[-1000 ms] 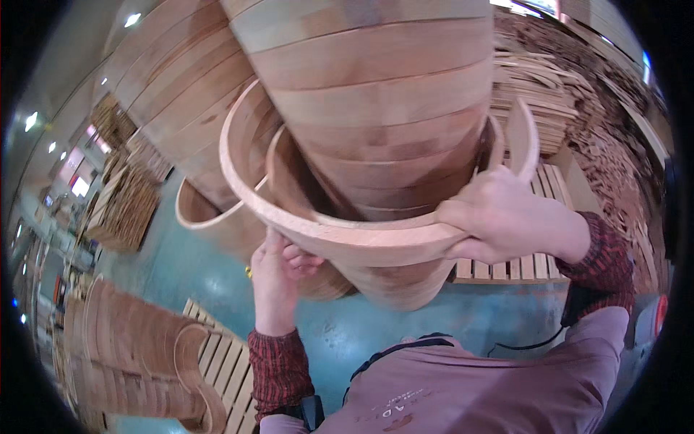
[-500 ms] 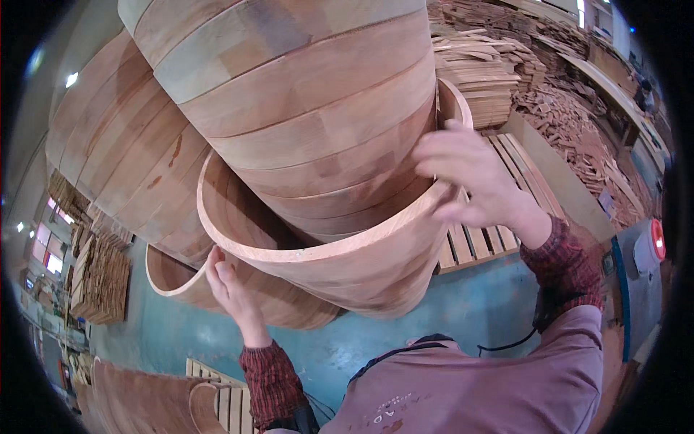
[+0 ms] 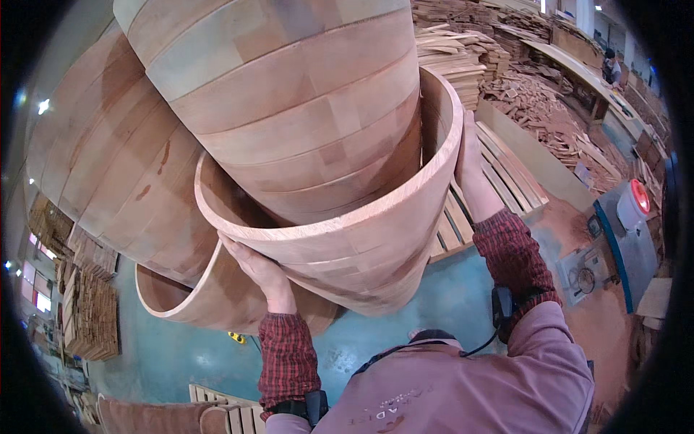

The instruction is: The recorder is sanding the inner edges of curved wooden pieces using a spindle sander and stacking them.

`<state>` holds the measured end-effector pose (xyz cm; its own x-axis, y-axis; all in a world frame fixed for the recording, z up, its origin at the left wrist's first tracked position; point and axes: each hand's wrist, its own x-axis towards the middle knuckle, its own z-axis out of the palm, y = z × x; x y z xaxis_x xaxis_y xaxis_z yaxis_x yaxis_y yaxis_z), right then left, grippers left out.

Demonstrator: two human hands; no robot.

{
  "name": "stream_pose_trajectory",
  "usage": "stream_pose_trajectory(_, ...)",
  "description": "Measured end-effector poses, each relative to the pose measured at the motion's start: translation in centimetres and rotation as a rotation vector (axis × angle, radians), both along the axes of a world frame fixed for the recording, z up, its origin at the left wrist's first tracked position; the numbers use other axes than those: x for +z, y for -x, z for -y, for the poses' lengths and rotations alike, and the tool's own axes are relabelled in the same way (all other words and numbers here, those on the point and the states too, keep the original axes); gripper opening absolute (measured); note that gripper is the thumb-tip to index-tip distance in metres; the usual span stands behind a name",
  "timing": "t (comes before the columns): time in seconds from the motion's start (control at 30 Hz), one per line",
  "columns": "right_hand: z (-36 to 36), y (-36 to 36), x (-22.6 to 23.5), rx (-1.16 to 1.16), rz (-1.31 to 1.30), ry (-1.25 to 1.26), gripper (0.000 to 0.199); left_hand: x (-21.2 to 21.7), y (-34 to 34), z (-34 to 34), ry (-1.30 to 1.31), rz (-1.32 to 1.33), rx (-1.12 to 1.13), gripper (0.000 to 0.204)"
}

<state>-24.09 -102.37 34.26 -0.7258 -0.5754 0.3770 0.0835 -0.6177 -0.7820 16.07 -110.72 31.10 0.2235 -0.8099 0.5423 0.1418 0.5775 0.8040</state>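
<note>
I hold a wide wooden barrel ring (image 3: 361,246), a tapered hoop of glued staves, up in front of me with both hands. My left hand (image 3: 260,271) grips its near rim from below, fingers curled under the edge and the palm pressed against the outer wall. My right hand (image 3: 470,170) lies flat and spread against the outside of the far rim, pushing in on the wood rather than closing around it. The ring sits tilted, its open mouth facing up and left, and it surrounds the lower end of a tall stack of nested wooden rings (image 3: 289,108) that rises above me. Just beside that stack on the left stands a second stack (image 3: 108,166), leaning the same way, with its lowest ring (image 3: 210,300) hanging open behind my left wrist.

Below lies a blue-green floor (image 3: 441,304). A slatted wooden pallet (image 3: 499,181) rests on it past my right forearm, and heaps of wood offcuts (image 3: 549,101) lie farther back. A grey machine with a red round cap (image 3: 629,217) stands at the right.
</note>
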Motion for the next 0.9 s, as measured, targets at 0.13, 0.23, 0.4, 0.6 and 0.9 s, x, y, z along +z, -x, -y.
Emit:
stream_pose_trajectory(0.13, -0.3, -0.3, 0.1, 0.047, 0.027, -0.044, 0.08, 1.1, -0.1, -0.9, -0.014, 0.025, -0.007, 0.087)
stream_pose_trajectory(0.23, 0.7, 1.0, 0.7, 0.119, 0.065, -0.03, 0.084, 0.6, -0.4, -0.3, -0.035, 0.029, -0.002, 0.088)
stream_pose_trajectory(0.4, 1.1, 1.2, 2.5, 0.198, 0.186, -0.075, 0.087, 0.1, -0.5, 0.1, 0.002, -0.001, -0.001, 0.077)
stream_pose_trajectory(0.6, 1.2, 0.5, 2.0, 0.152, 0.116, -0.06, 0.088, -0.5, -0.7, 1.1, -0.019, 0.002, -0.006, 0.076)
stream_pose_trajectory(0.9, 1.4, 0.1, 1.7, 0.124, 0.091, -0.073, 0.088, 0.0, -0.2, 0.7, -0.014, -0.045, -0.014, 0.08)
